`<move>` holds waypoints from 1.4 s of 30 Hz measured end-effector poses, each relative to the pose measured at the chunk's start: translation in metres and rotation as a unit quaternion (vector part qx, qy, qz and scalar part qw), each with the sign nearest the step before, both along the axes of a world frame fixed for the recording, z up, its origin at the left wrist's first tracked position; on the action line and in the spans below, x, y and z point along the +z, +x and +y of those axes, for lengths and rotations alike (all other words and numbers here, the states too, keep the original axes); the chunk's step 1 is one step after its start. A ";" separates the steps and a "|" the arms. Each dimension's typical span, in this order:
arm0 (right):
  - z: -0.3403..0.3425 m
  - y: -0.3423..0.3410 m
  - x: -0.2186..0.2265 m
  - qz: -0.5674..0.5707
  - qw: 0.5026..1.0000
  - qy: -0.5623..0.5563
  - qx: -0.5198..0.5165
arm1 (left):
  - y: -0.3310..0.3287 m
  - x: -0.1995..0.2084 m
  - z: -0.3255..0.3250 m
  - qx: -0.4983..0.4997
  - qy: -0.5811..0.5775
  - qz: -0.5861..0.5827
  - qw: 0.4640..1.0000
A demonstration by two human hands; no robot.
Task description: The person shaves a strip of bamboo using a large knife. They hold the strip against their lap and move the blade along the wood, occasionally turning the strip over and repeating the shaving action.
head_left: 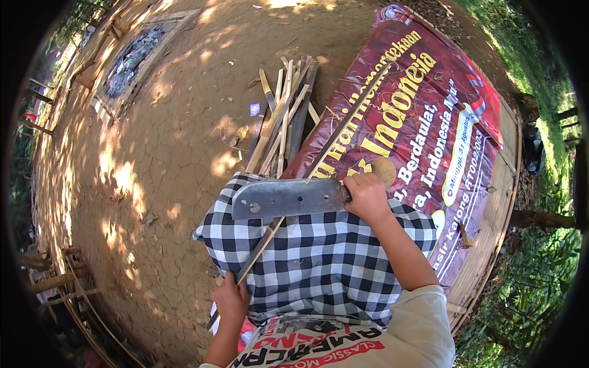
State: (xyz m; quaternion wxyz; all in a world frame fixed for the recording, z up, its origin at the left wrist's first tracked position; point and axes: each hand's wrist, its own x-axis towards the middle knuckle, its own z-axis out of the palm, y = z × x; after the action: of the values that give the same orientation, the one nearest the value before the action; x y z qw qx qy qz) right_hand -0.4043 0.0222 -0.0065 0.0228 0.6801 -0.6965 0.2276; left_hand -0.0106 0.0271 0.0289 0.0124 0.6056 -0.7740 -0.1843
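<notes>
The right hand (367, 197) has a firm grip on a broad-bladed cleaver (285, 199), held flat above the checked cloth's (319, 264) far edge. At the cloth's near-left side, the left hand (231, 302) closes around a long bamboo strip (259, 253), which slants beneath the blade and over the red banner (451, 110) beyond the cloth.

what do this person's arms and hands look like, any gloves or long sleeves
The left hand and right hand are ungloved. A short, off-white sleeve shows on the right side; both forearms are uncovered, without watch or bracelet.
</notes>
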 end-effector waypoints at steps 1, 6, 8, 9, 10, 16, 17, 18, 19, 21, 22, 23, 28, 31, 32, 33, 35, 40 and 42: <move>-0.001 -0.004 -0.005 0.002 1.000 0.011 -0.028 | 0.002 -0.001 0.001 0.000 0.000 -0.003 1.000; -0.004 -0.069 -0.012 -0.016 0.967 0.073 -0.242 | 0.006 -0.008 0.001 -0.024 -0.004 -0.013 1.000; -0.004 -0.081 -0.012 -0.012 0.952 0.097 -0.289 | 0.006 -0.007 0.000 -0.025 -0.005 -0.019 0.999; -0.004 -0.079 -0.012 -0.001 0.954 0.100 -0.283 | 0.006 -0.007 0.000 -0.024 -0.006 -0.024 0.999; -0.004 -0.077 -0.011 0.010 0.955 0.102 -0.277 | 0.006 -0.006 0.000 -0.014 0.004 -0.024 1.000; -0.007 -0.002 -0.015 -0.058 0.985 0.067 -0.147 | 0.008 -0.005 -0.005 -0.036 0.008 -0.015 0.999; -0.008 0.012 -0.016 -0.072 0.991 0.051 -0.103 | 0.010 -0.005 -0.006 -0.041 0.013 -0.021 0.999; -0.008 0.025 -0.016 -0.066 0.995 0.045 -0.061 | 0.012 -0.005 -0.007 -0.045 0.018 -0.027 0.998; -0.010 0.036 -0.014 -0.059 0.997 0.038 -0.018 | 0.013 -0.005 -0.010 -0.050 0.021 -0.031 0.998; -0.012 0.040 -0.008 -0.045 0.998 0.015 0.038 | 0.015 -0.001 -0.016 -0.062 0.039 -0.031 0.997; -0.013 0.036 -0.005 -0.040 0.998 0.000 0.051 | 0.017 0.001 -0.018 -0.068 0.047 -0.030 0.996; -0.014 0.031 -0.002 -0.034 0.997 -0.015 0.064 | 0.019 0.000 -0.021 -0.070 0.057 -0.024 0.996; 0.004 -0.023 0.000 -0.034 0.995 -0.033 -0.086 | 0.023 -0.006 -0.031 -0.071 0.093 0.006 0.993; 0.008 -0.043 0.007 -0.018 0.985 -0.044 -0.164 | 0.019 -0.003 -0.033 -0.054 0.103 0.019 0.993; 0.013 -0.044 0.013 -0.012 0.984 -0.044 -0.173 | 0.019 -0.004 -0.033 -0.055 0.097 0.017 0.994; 0.019 -0.044 0.017 -0.005 0.982 -0.043 -0.184 | 0.018 -0.006 -0.032 -0.059 0.094 0.015 0.994; 0.028 -0.035 0.017 -0.023 0.986 -0.039 -0.159 | 0.020 -0.010 -0.031 -0.050 0.098 0.029 0.994; 0.027 -0.027 0.017 -0.003 0.995 -0.026 -0.099 | 0.025 -0.008 -0.031 -0.031 0.113 0.053 0.992; 0.025 -0.051 0.010 0.036 0.993 -0.016 -0.110 | 0.020 -0.003 -0.032 -0.043 0.090 0.037 0.994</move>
State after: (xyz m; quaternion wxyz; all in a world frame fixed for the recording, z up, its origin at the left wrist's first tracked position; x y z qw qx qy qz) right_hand -0.4556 0.0470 0.0036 0.0835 0.6066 -0.7623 0.2097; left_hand 0.0097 -0.0045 0.0256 -0.0214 0.5631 -0.7785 -0.2765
